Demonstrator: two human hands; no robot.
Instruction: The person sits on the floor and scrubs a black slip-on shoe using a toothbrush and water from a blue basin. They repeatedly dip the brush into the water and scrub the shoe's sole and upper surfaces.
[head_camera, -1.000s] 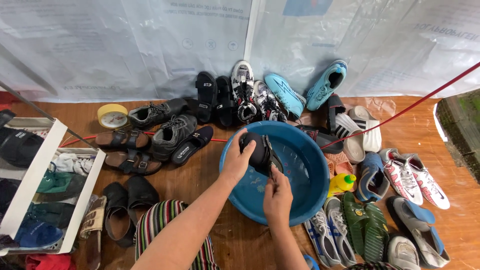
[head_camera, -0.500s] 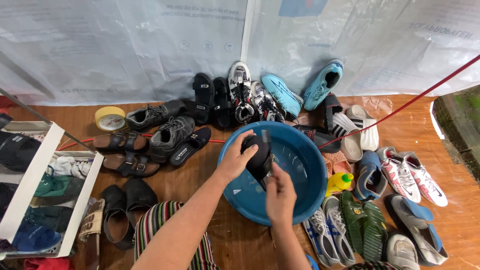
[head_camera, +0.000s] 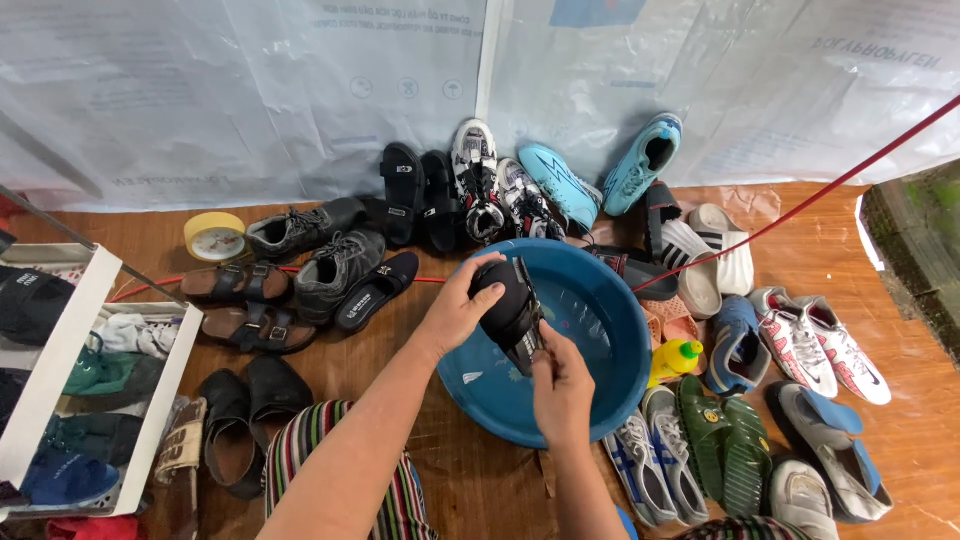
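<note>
Backdrop: a white plastic sheet (head_camera: 250, 90) hangs behind everything, and a red cord (head_camera: 800, 205) runs slantwise down from the upper right toward the basin.
Floor: bare brown wooden boards (head_camera: 500, 490), crowded with footwear on every side.
Shelf: a white rack (head_camera: 60, 370) at the left edge holds folded dark and green cloth.
Basin: a round blue basin (head_camera: 610, 390) sits mid-floor, shallow water showing at the bottom.
Shoes around it: grey lace-up shoes (head_camera: 335, 265) and brown sandals (head_camera: 235, 285) to the left, turquoise sports shoes (head_camera: 645, 160) leaning on the sheet behind, green clogs (head_camera: 725, 435) and white-and-red trainers (head_camera: 830, 345) to the right.
Small items: a yellow tape roll (head_camera: 214, 236) near the sheet, a yellow bottle (head_camera: 675, 358) just beside the basin's right rim.
Thing in hand: a black shoe (head_camera: 508, 305), held above the basin's near-left part, clear of the water.
Left hand: the left hand (head_camera: 455, 310) is wrapped around the shoe's rounded end, fingers curled over the top, gripping firmly.
Right hand: the right hand (head_camera: 562, 385) is closed at the shoe's lower end; it seems to pinch a small brush or the sole edge, but the fingers hide which.
Doing it well: I judge the work goes best with the shoe kept over the basin so drips fall inside, the left hand bracing steadily while the right works along the sole in short strokes, turning the shoe to reach each side.
</note>
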